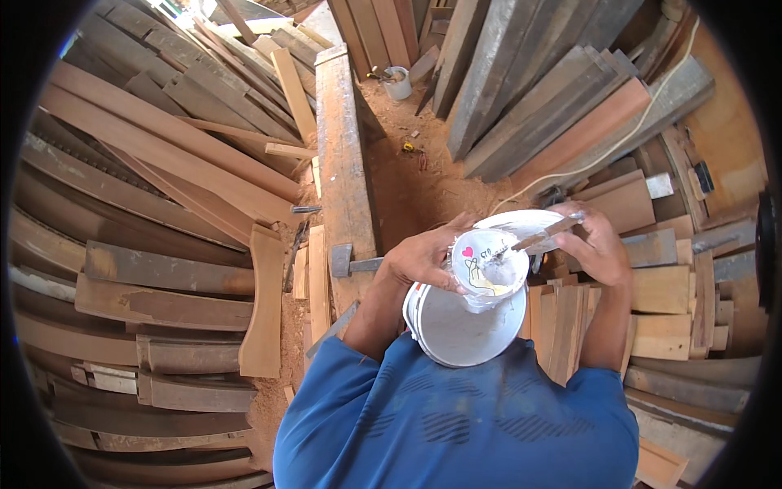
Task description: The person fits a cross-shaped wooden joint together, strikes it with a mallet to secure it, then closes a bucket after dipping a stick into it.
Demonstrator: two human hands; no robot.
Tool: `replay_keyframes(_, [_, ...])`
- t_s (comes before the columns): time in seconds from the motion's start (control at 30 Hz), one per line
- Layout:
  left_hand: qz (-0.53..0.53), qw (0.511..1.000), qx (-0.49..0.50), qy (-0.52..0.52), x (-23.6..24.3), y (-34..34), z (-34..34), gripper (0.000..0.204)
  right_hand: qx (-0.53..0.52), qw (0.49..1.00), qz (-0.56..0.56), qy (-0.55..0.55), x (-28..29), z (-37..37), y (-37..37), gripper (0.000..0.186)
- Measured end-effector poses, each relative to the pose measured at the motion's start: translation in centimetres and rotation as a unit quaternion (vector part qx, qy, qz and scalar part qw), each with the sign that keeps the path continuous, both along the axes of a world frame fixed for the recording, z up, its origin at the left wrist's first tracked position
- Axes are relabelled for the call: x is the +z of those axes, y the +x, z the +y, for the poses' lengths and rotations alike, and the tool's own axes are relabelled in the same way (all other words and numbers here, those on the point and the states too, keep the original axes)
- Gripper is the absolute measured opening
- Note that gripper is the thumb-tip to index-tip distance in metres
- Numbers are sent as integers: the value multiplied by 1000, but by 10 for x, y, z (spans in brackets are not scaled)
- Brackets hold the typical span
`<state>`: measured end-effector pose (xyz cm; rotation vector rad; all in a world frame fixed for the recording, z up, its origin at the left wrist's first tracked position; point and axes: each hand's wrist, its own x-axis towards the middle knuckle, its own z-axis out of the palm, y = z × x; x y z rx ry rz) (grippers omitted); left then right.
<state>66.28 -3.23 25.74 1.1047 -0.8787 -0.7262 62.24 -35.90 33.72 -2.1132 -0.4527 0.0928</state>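
My left hand point(425, 254) is closed around the side of a small white tub point(481, 285) with a heart and hand drawn on it. White paste coats the tub's inside. In the fingers of my right hand point(601, 244) is a flat brown stick point(547, 233), slanting down toward the tub, its upper end smeared white. Just behind the tub is a round white lid point(509, 220), its right side against my right fingers; whether they grip it too I cannot tell. Below the tub, close to my body, stands a larger white bucket point(464, 334).
A thick timber beam point(346, 163) runs away on the left, with a hammer point(342, 261) on it. Stacked boards point(179, 310) line the left, and planks point(562, 106) lean at the right. A pale cable point(607, 152) crosses the right side. A yellow tape measure point(408, 147) lies on the sawdust.
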Motion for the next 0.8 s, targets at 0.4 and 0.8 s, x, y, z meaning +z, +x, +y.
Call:
replay_keyframes(0.4, [93, 986, -134, -24, 12, 23, -31, 100, -353, 872, -337, -40, 47, 34, -53, 16])
replay_keyframes(0.8, [-71, 967, -244, -10, 11, 85, -58, 96, -440, 832, -319, 114, 40, 25, -60, 19])
